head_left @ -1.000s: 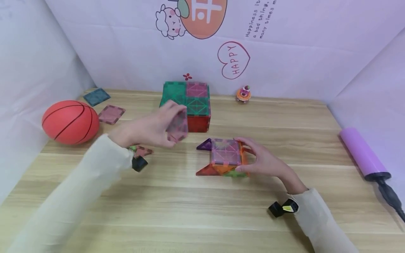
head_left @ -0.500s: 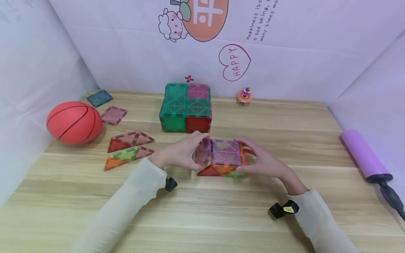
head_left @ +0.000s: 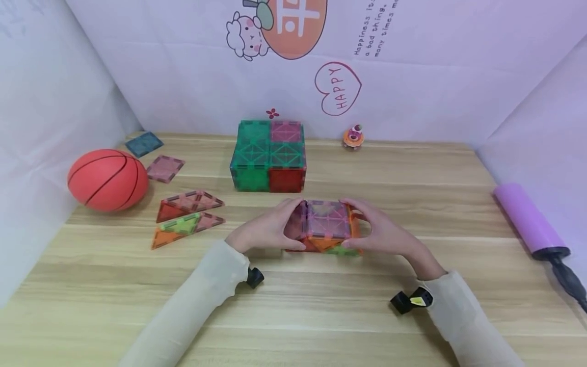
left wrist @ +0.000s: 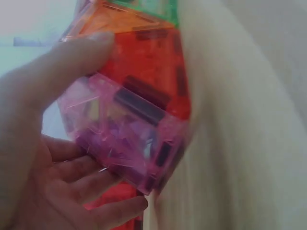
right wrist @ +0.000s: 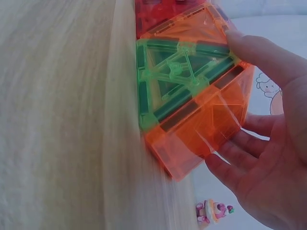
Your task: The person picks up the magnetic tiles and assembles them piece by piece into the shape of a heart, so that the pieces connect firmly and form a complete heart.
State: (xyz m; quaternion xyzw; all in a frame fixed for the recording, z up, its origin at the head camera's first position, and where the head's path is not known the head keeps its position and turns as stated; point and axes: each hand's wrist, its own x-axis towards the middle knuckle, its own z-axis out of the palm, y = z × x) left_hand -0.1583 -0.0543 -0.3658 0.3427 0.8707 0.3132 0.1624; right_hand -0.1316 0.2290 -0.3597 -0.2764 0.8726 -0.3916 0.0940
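Observation:
A small block of see-through magnetic tiles stands mid-table, its flat top a pink square tile (head_left: 327, 219). My left hand (head_left: 268, 227) holds a pink magnetic tile (left wrist: 124, 129) against the block's left side, which slopes outward. In the left wrist view its thumb lies by the red triangle tile (left wrist: 144, 62) and its fingers spread along the back. My right hand (head_left: 385, 232) grips the block's right side, thumb at the front corner and fingers behind. There, in the right wrist view, an orange magnetic tile (right wrist: 206, 129) slopes beside a green triangle tile (right wrist: 180, 79).
Behind stands a larger green and red tile box (head_left: 268, 158). Several loose triangle tiles (head_left: 190, 204) lie left, near a red ball (head_left: 108, 179), a pink tile (head_left: 165, 168) and a blue tile (head_left: 144, 144). A small figurine (head_left: 353, 136) and a purple pump (head_left: 529, 221) are farther right.
My left hand has carried the pink magnetic tile rightward from beside the large box and set it against the block's left side. My right hand has kept its place on the block.

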